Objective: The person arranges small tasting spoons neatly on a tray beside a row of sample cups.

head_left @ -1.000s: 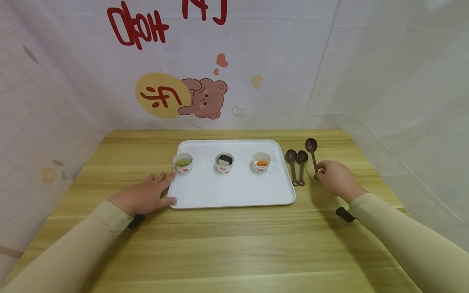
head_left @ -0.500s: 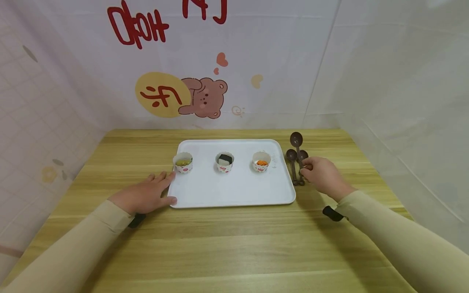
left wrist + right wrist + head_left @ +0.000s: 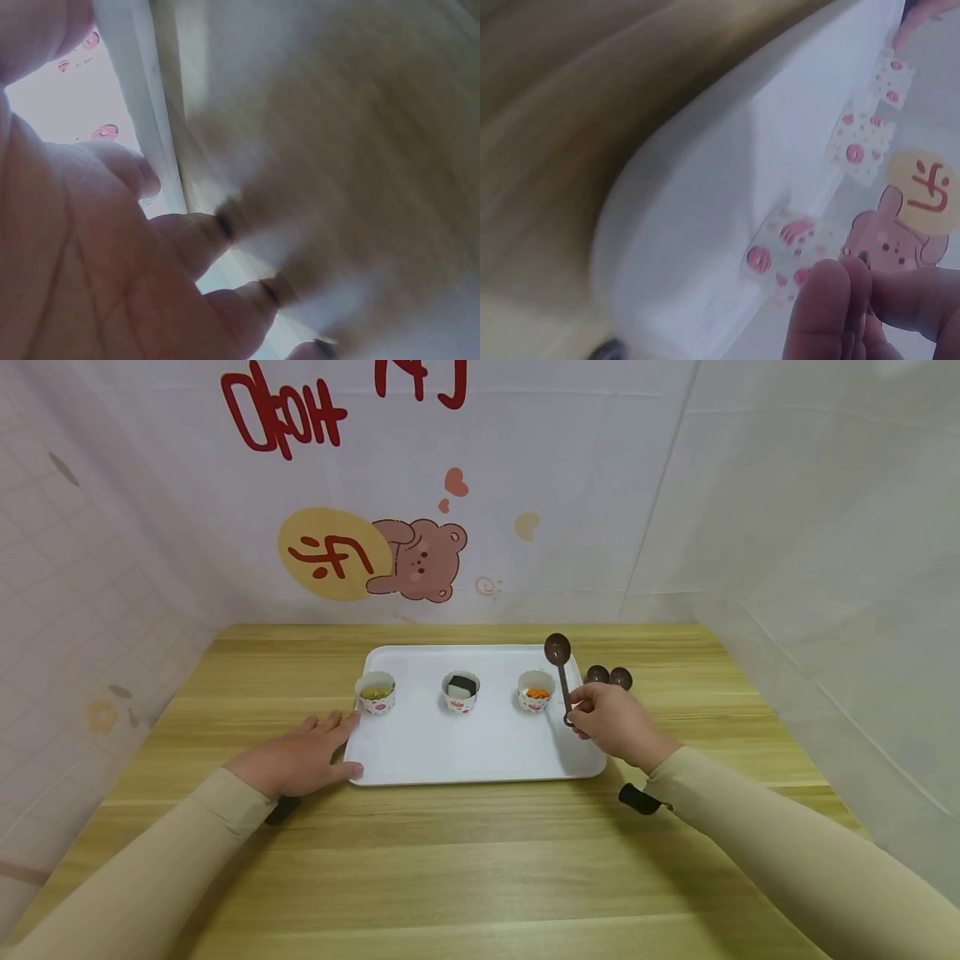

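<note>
My right hand (image 3: 617, 720) pinches the handle of a brown measuring spoon (image 3: 557, 650), its bowl pointing away over the right end of the white tray (image 3: 465, 752). Just left of the spoon stands a paper cup (image 3: 534, 703) with orange bits inside. A second paper cup (image 3: 459, 700), holding something white and dark, is at the tray's middle. Greenish pieces fill the third paper cup (image 3: 377, 703) at the left edge. My left hand (image 3: 296, 760) lies with fingers spread, thumb and fingertips at the tray's left rim; the left wrist view shows its palm (image 3: 82, 277) beside that rim.
Two more brown measuring spoons (image 3: 597, 674) lie right of the tray, their handles hidden behind my right hand. The wooden table (image 3: 435, 860) extends in front. A white printed cloth (image 3: 570, 485) hangs behind and at both sides.
My right hand has carried the measuring spoon leftward, past the two other spoons, to over the tray's right end. The left hand has stayed in place.
</note>
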Demonstrator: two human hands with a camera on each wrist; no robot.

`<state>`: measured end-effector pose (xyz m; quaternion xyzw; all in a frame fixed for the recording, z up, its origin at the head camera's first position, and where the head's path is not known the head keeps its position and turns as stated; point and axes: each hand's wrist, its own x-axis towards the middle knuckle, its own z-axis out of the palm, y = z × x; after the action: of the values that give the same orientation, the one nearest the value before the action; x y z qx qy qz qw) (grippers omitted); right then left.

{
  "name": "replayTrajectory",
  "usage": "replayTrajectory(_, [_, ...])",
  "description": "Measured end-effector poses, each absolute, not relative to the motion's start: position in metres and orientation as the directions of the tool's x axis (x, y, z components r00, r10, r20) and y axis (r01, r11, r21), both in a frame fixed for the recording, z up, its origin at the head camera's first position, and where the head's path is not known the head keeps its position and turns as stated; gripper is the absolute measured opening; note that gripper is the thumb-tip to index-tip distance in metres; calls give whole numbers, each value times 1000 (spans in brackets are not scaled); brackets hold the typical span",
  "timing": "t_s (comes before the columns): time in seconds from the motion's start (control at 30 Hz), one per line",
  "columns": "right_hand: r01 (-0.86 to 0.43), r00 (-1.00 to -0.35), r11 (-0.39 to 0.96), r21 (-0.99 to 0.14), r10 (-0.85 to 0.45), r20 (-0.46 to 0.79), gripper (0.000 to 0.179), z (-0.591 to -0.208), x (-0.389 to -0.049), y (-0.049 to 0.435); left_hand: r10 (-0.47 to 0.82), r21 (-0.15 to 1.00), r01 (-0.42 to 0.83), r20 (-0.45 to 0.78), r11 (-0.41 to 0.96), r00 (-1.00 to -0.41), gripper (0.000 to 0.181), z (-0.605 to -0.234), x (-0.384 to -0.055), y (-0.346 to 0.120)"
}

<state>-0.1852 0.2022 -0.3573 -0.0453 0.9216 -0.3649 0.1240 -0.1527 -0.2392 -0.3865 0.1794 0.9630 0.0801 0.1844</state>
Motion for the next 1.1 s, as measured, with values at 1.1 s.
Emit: replayTrajectory(1.1, [109, -934, 509, -854, -243, -264, 16, -375, -184, 85, 364, 200, 312, -338, 929, -868, 93, -386, -153, -238])
